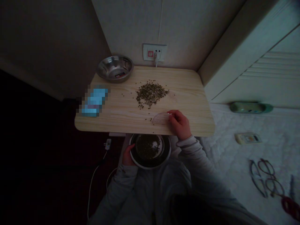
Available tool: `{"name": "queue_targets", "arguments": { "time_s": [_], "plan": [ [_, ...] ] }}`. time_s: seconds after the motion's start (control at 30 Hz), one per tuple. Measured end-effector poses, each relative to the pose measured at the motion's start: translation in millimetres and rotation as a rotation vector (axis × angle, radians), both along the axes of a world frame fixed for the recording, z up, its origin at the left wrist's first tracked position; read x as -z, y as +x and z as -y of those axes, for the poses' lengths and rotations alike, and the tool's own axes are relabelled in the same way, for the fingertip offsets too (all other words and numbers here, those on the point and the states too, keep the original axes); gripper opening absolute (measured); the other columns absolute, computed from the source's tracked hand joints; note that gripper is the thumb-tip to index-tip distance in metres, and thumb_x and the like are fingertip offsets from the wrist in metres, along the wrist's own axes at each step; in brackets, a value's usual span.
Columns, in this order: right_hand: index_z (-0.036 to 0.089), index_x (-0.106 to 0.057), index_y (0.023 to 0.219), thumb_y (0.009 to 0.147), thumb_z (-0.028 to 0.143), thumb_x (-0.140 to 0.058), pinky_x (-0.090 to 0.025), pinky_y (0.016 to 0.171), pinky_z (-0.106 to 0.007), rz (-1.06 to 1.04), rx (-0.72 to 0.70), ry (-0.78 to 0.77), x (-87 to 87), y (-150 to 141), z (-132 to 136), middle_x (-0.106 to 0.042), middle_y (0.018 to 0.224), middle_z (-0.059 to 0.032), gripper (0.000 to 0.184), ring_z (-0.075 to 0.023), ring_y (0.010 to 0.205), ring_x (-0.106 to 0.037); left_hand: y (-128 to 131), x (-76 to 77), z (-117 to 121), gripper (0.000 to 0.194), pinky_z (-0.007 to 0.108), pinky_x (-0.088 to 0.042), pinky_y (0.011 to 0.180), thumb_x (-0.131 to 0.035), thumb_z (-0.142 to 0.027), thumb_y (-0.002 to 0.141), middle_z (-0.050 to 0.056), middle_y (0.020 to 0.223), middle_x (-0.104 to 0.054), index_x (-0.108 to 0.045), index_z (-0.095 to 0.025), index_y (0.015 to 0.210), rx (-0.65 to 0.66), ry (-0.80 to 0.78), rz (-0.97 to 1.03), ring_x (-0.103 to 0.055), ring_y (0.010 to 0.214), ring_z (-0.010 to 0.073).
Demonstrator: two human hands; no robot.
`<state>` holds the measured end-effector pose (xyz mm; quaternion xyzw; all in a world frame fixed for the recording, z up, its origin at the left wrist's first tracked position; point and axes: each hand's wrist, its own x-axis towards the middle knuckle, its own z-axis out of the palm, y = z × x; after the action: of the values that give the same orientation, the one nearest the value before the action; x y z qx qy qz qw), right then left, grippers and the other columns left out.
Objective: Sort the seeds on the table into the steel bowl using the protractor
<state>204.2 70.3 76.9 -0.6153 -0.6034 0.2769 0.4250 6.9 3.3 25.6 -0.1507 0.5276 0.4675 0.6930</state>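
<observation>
Light was dim, and the floor (58,168) at left looked nearly black. A pale wall (128,28) with a white socket plate (153,49) rose behind the wood-grain table (192,100); white quilted bedding (225,175) lay at right.

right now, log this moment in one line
left hand: holds bowl near lap | right hand: pinches clear piece | seeds: loose pile on table

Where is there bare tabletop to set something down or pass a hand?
Mainly the right side of the tabletop, between the right hand, the dark grain pile and the right edge. Also front left, between the pixelated blue screen and stray grains. Crowded: the middle, with grains and the hand's see-through piece, and back left, under the metal bowl.
</observation>
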Motion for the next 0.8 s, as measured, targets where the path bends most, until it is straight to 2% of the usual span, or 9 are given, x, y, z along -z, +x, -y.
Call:
{"name": "queue_targets", "arguments": {
  "time_s": [0.13, 0.43, 0.53, 0.63, 0.7, 0.8],
  "plan": [
    [0.018, -0.054, 0.088, 0.073, 0.024, -0.041, -0.033, 0.050, -0.021, 0.049, -0.064, -0.025, -2.3, -0.5, 0.1, -0.046, 0.058, 0.0022, 0.021, -0.0088, 0.052, -0.042, 2.1, -2.0, -0.1, 0.021, 0.032, -0.048, 0.067, -0.046, -0.013, 0.066, 0.005, 0.054, -0.066, -0.063, -0.015, 0.054, 0.016, 0.016, 0.048, -0.062, 0.065, 0.0210],
    [0.019, -0.055, 0.089, 0.073, 0.030, -0.044, -0.036, 0.056, -0.023, 0.145, -0.316, -0.058, -4.7, 1.2, 0.7, -0.055, 0.060, 0.0016, 0.022, -0.0095, 0.054, -0.046, 4.5, -8.3, -2.7, 0.023, 0.034, -0.047, 0.069, -0.044, -0.014, 0.067, 0.006, 0.053, -0.065, -0.063, -0.015, 0.054, 0.018, 0.007, 0.082, -0.062, 0.066, 0.0223],
    [0.018, -0.057, 0.086, 0.072, 0.031, -0.047, -0.037, 0.058, -0.023, 0.168, -0.399, -0.054, -8.8, 1.5, -0.2, -0.057, 0.060, 0.0015, 0.021, -0.0093, 0.055, -0.048, 4.5, -9.5, -3.3, 0.023, 0.032, -0.047, 0.066, -0.045, -0.014, 0.066, 0.003, 0.047, -0.063, -0.061, -0.018, 0.050, 0.024, 0.020, 0.059, -0.062, 0.059, 0.0197],
    [0.018, -0.058, 0.084, 0.071, 0.031, -0.049, -0.037, 0.060, -0.023, 0.179, -0.482, -0.054, -11.2, 2.1, -1.2, -0.057, 0.059, 0.0016, 0.021, -0.0091, 0.055, -0.048, 4.4, -8.9, -3.3, 0.024, 0.030, -0.047, 0.066, -0.044, -0.014, 0.067, 0.004, 0.050, -0.064, -0.061, -0.017, 0.051, 0.030, -0.007, 0.033, -0.062, 0.059, 0.0180],
    [0.018, -0.058, 0.085, 0.071, 0.031, -0.048, -0.037, 0.059, -0.023, 0.130, -0.485, -0.077, -10.2, 2.7, -1.1, -0.056, 0.059, 0.0015, 0.021, -0.0091, 0.055, -0.048, 4.0, -7.0, -3.0, 0.024, 0.029, -0.047, 0.067, -0.043, -0.013, 0.068, 0.005, 0.051, -0.065, -0.061, -0.015, 0.052, 0.029, -0.040, 0.014, -0.062, 0.061, 0.0181],
    [0.018, -0.054, 0.087, 0.072, 0.030, -0.046, -0.037, 0.055, -0.022, 0.006, -0.367, -0.105, -5.7, 3.2, 0.3, -0.054, 0.062, 0.0012, 0.021, -0.0094, 0.056, -0.048, 3.3, -3.2, -2.5, 0.024, 0.028, -0.046, 0.069, -0.044, -0.012, 0.068, 0.003, 0.048, -0.063, -0.059, -0.016, 0.050, -0.006, -0.041, -0.027, -0.062, 0.059, 0.0168]
  ]
}}
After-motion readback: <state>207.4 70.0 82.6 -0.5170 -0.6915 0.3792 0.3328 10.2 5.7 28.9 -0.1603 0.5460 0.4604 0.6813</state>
